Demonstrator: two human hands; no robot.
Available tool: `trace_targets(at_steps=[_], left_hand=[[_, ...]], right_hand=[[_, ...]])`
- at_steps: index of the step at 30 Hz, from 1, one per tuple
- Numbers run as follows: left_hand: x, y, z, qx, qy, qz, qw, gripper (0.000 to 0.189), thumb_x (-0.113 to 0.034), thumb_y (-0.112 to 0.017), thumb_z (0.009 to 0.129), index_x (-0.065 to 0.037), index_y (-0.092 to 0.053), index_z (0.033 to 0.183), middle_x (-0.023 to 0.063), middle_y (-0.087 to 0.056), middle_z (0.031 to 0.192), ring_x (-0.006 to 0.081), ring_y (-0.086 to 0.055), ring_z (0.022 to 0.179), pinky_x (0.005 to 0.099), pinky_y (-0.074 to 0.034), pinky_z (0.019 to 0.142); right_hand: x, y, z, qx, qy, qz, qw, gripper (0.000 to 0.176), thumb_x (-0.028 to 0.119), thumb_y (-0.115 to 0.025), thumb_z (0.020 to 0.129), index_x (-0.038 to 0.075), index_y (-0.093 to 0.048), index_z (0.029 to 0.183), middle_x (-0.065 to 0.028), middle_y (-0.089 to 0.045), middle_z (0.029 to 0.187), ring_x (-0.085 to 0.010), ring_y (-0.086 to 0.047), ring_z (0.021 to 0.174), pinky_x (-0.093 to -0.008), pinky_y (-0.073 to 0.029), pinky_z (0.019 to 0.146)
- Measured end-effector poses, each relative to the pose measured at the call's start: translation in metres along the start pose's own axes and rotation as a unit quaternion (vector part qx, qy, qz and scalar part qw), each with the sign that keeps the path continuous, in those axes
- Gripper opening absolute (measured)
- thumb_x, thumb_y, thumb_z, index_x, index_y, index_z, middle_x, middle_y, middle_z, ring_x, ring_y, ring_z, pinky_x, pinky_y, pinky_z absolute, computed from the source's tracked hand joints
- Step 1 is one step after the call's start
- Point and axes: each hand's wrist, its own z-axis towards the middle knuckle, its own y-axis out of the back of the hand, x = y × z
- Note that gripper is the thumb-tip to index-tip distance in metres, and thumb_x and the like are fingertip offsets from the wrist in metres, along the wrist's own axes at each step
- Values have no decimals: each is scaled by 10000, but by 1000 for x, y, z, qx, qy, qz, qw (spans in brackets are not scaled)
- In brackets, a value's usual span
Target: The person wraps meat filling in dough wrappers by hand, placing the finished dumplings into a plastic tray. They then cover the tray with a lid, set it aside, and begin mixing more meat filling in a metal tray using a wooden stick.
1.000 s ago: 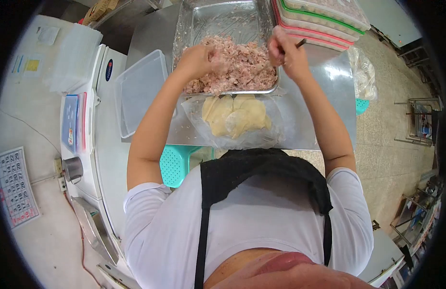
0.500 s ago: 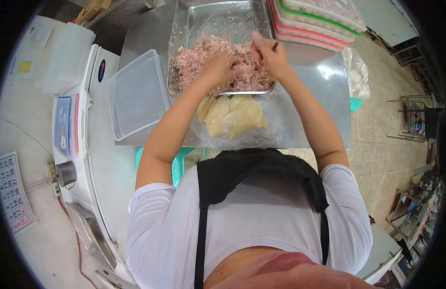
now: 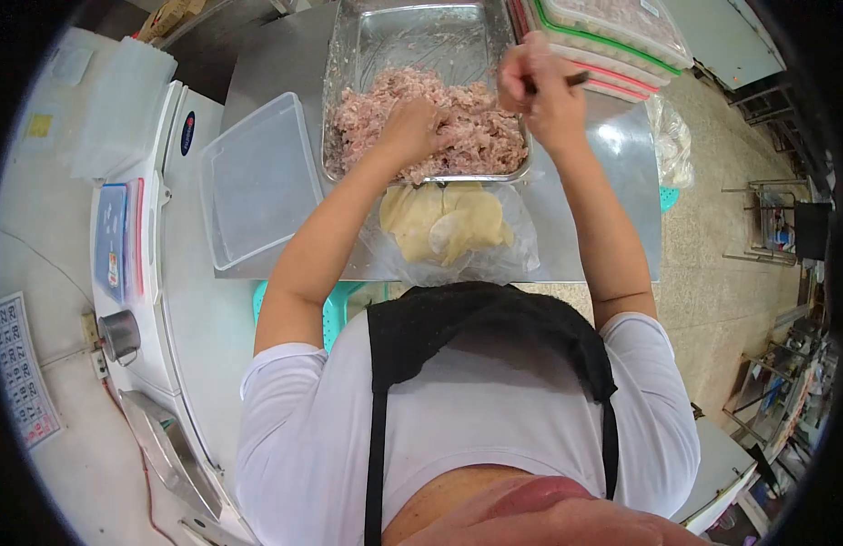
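A metal tray (image 3: 421, 11) holds a heap of pink minced meat (image 3: 485, 136) in its near half. My left hand (image 3: 414, 130) is over the meat with fingers curled; what they hold, if anything, is hidden. Above the tray's right edge, my right hand (image 3: 547, 91) is closed around a tool with a dark handle (image 3: 576, 79). Only the handle's end shows, and the hand is slightly blurred. Round yellow dough wrappers (image 3: 421, 218) lie overlapping on a clear plastic bag (image 3: 521, 246), just in front of the tray.
Lidded plastic boxes (image 3: 612, 41) with green and red rims are stacked right of the tray. A clear plastic lid (image 3: 262, 182) lies at the left of the steel table (image 3: 612, 200). Beyond it stands a white freezer (image 3: 198, 273). A plastic bag (image 3: 669, 146) hangs by the right edge.
My right hand has moved from over the meat up and to the right, beside the stacked boxes, still with the dark handle. My left hand has stayed at the meat.
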Motion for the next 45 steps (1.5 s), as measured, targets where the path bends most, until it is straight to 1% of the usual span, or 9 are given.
trace_targets(at_steps=[8,14,17,24,28,32,37,40,45], left_hand=[[-3,2,-12,14,21,3,1000,283,-317,-692,749,-66,-680,878,166,-650,822,341,-605,845,463,-435,786],[-5,9,-9,30,37,55,997,302,-333,-693,750,-94,-678,934,130,-607,872,318,-548,947,427,-394,834],[4,2,-10,-45,-23,83,995,320,-333,-694,750,-110,-677,979,106,-612,900,294,-546,962,425,-388,851],[-25,11,-19,-87,-82,127,985,251,-282,-715,730,-136,-688,932,68,-602,1035,261,-491,1104,467,-348,969],[-31,7,-15,29,0,151,988,281,-286,-725,717,-146,-692,959,74,-561,1141,270,-453,1164,472,-319,1010],[-17,-2,-20,-55,-18,133,989,323,-258,-719,725,-115,-658,1008,107,-529,1168,317,-423,1187,476,-305,1011],[-7,-2,-29,-115,2,124,986,347,-265,-716,731,-122,-649,1040,109,-527,1182,314,-414,1207,451,-331,1005],[-25,5,-35,-84,18,135,987,328,-266,-696,745,-135,-660,1043,117,-519,1230,317,-409,1224,443,-341,1011],[-39,-5,-27,-75,25,140,987,310,-237,-691,735,-171,-680,1037,111,-519,1244,307,-418,1213,446,-334,1033]], right_hand=[[-64,-1,-2,36,-30,-62,997,504,360,-498,957,40,-508,569,35,-421,518,-74,-408,518,-234,-348,496],[-14,-5,-2,44,38,121,991,555,450,-418,966,94,-381,542,26,-284,462,-93,-272,393,-267,-184,400],[-60,15,-3,21,-119,240,963,527,438,-425,966,93,-378,569,27,-260,468,-96,-216,367,-268,-157,379],[22,15,2,91,16,158,983,563,446,-438,964,78,-413,539,14,-351,481,-88,-308,397,-251,-232,393],[-103,8,-5,10,8,78,997,547,417,-469,959,69,-435,539,4,-403,502,-76,-366,431,-232,-269,418],[-65,19,-3,90,-141,147,975,550,432,-474,954,66,-437,545,10,-405,503,-73,-370,460,-232,-286,444],[2,12,5,150,14,161,975,530,428,-474,950,89,-424,545,26,-376,507,-83,-367,487,-241,-291,463],[-117,1,-3,70,-112,108,985,508,398,-472,950,87,-427,550,33,-380,522,-80,-363,490,-244,-284,462],[-99,-4,-25,113,-81,133,981,481,362,-463,957,87,-411,566,27,-368,519,-83,-330,458,-252,-251,438]])
